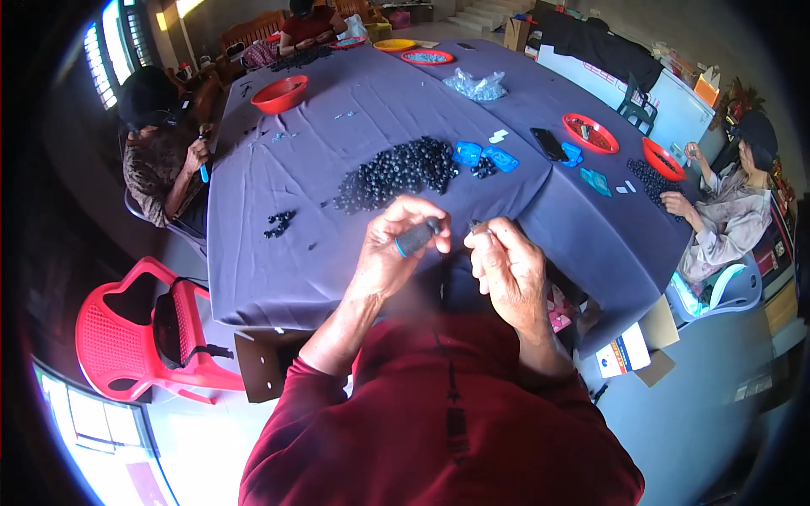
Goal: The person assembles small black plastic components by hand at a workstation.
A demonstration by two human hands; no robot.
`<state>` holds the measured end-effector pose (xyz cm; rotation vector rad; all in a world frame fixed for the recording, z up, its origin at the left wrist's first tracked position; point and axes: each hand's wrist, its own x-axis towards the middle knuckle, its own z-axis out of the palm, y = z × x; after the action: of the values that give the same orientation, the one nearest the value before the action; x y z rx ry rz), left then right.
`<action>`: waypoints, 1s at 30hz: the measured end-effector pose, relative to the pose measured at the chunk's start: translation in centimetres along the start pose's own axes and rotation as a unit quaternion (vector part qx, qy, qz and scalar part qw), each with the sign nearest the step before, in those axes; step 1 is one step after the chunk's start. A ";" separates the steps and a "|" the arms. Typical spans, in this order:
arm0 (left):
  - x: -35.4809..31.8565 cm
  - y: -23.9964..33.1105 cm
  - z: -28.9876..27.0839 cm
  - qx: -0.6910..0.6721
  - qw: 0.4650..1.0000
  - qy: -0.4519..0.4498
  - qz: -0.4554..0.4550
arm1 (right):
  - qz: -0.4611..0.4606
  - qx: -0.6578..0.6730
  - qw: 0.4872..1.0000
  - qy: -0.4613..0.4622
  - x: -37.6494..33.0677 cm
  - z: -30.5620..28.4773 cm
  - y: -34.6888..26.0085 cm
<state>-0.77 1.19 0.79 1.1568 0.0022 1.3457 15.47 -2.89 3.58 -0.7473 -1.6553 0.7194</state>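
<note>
My left hand grips a short dark grey cylindrical tool with a blue ring at its lower end, held tilted above the table's near edge. My right hand pinches a tiny dark piece between thumb and fingertips, just right of the tool's tip. The two hands are close together but apart. Beyond them a heap of small dark round parts lies on the purple-grey tablecloth.
Blue trays and a black phone lie past the heap. Red bowls stand on the cloth. One person sits at the left, another at the right, a third at the far end. A red plastic chair stands at lower left.
</note>
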 end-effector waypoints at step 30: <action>-0.2 -0.8 0.7 -0.100 0.994 0.005 -0.051 | -0.002 -0.047 0.998 -0.038 0.1 0.4 0.6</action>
<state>0.17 0.73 0.50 0.9678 -0.0639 1.2309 15.14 -2.49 3.07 -0.7902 -1.7693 0.6785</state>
